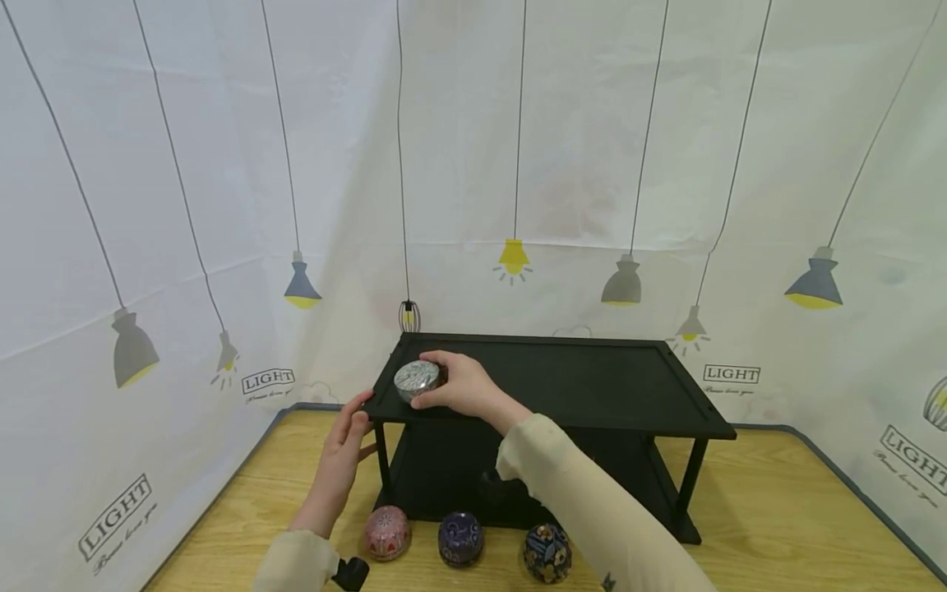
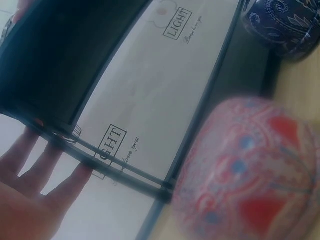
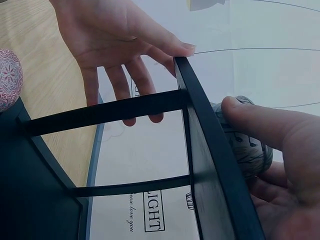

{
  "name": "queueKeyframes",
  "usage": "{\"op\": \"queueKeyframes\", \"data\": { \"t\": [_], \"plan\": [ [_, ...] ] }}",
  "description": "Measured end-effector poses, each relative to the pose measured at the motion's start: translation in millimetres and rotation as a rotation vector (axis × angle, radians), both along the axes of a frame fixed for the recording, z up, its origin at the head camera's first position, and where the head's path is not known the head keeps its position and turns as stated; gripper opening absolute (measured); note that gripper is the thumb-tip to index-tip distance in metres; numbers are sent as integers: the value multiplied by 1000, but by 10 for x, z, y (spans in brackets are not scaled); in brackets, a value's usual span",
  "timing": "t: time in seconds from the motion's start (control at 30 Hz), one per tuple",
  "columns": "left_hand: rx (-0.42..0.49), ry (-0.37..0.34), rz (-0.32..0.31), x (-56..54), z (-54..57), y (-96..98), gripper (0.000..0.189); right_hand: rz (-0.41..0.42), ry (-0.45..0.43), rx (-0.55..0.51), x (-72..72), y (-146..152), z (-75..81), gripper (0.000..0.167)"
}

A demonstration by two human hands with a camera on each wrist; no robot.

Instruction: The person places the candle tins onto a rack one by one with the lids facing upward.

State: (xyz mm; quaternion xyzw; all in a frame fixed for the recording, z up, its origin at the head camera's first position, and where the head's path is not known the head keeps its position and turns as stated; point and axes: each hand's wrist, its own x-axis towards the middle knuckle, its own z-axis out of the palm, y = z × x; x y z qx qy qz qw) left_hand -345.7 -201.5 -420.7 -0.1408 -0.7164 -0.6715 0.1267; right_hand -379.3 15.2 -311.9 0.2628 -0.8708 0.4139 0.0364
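My right hand [image 1: 466, 388] grips a small round tin [image 1: 416, 376] with a grey-and-white patterned lid, at the left end of the black two-tier shelf's top board [image 1: 577, 382]. In the right wrist view, thumb and fingers are on opposite sides of the tin [image 3: 245, 145]; whether its base touches the board is hard to tell. My left hand [image 1: 342, 448] is at the shelf's left end, fingers spread, with its fingertips at the top board's edge. Beside the shelf's lower front edge stands a pink patterned tin [image 1: 387, 533], large and blurred in the left wrist view.
A purple tin [image 1: 460, 539] and a dark floral tin [image 1: 547, 554] stand in front of the shelf on the wooden table [image 1: 784, 510]. My right forearm hides part of the lower board [image 1: 444, 477]. A white curtain [image 1: 459, 164] printed with lamps surrounds the table.
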Motion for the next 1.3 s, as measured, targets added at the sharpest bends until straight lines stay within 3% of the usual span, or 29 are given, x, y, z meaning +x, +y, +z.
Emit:
{"op": "queueKeyframes", "data": {
  "t": [0.5,1.3],
  "plan": [
    [0,25,-2,7,-4,-2,44,-16,-13,21,21,-14,16,70],
    [-10,6,5,5,0,-6,45,-12,-36,1,21,19,-5,76]
  ]
}}
